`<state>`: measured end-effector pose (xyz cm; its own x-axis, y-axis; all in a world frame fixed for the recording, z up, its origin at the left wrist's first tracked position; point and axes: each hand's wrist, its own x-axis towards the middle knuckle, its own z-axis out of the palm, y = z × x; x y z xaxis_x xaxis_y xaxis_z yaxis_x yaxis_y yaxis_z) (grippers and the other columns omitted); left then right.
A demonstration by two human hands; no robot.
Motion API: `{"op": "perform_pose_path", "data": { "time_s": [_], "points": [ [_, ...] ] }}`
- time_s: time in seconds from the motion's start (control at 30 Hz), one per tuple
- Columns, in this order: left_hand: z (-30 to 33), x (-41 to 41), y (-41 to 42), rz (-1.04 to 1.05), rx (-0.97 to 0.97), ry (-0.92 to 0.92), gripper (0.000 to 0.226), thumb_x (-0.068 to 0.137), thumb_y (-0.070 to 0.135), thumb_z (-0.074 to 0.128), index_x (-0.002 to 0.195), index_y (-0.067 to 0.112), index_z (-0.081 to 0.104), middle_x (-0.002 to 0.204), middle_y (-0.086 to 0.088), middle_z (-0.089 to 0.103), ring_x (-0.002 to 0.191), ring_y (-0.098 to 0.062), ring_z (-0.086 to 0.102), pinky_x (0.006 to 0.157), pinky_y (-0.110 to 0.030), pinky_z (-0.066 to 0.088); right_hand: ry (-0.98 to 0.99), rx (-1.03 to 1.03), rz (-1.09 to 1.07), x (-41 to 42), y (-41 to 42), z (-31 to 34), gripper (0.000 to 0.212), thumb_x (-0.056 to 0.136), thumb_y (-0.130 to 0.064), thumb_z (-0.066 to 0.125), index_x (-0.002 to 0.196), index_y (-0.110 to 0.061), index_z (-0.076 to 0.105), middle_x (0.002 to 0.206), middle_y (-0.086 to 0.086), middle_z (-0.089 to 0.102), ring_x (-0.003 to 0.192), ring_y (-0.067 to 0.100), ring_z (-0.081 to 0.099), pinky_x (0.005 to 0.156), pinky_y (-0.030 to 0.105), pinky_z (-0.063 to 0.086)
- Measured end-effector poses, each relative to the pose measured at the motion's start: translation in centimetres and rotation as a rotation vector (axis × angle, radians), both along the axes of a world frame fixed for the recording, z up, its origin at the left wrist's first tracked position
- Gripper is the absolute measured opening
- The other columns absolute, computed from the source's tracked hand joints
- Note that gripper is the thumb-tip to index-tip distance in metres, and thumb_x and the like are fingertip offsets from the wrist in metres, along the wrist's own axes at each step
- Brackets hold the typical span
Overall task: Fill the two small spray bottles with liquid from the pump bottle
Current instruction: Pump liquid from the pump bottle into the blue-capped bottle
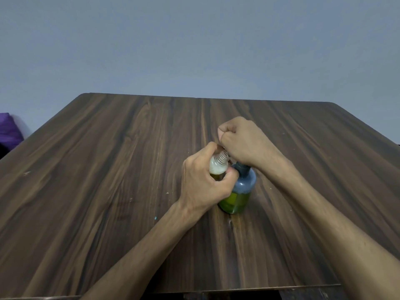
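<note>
A pump bottle (240,191) with a clear body and green liquid in its lower part stands near the middle of the wooden table (108,169). My right hand (242,141) sits curled over the bottle's pump head and hides it. My left hand (205,182) grips a small clear spray bottle (218,166), tilted, its threaded open neck pointing up under my right hand. Some yellowish liquid shows low in the small bottle. No second small bottle is in view.
The dark wood table reaches from the near edge to a grey wall behind. A purple object (8,131) lies beyond the table's left edge. A few pale specks dot the tabletop.
</note>
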<state>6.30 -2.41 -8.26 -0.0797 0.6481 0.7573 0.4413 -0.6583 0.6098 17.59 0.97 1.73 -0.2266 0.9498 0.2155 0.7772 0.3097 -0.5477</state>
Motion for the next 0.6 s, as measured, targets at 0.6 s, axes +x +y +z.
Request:
{"op": "perform_pose_path", "data": {
  "time_s": [0.6],
  "points": [
    [0.1,0.1,0.0,0.000,0.005,-0.009,0.017,0.076,0.016,0.072,0.080,0.006,0.059,0.068,0.001,0.063,0.058,-0.013,0.059,0.051,-0.034,0.048,0.023,0.008,-0.008,0.1,0.3,-0.4,0.014,0.068,-0.017,0.037,0.055,-0.015,0.041,0.041,-0.009,0.037,0.053,0.017,0.040,0.053,0.035,0.038]
  ]
}}
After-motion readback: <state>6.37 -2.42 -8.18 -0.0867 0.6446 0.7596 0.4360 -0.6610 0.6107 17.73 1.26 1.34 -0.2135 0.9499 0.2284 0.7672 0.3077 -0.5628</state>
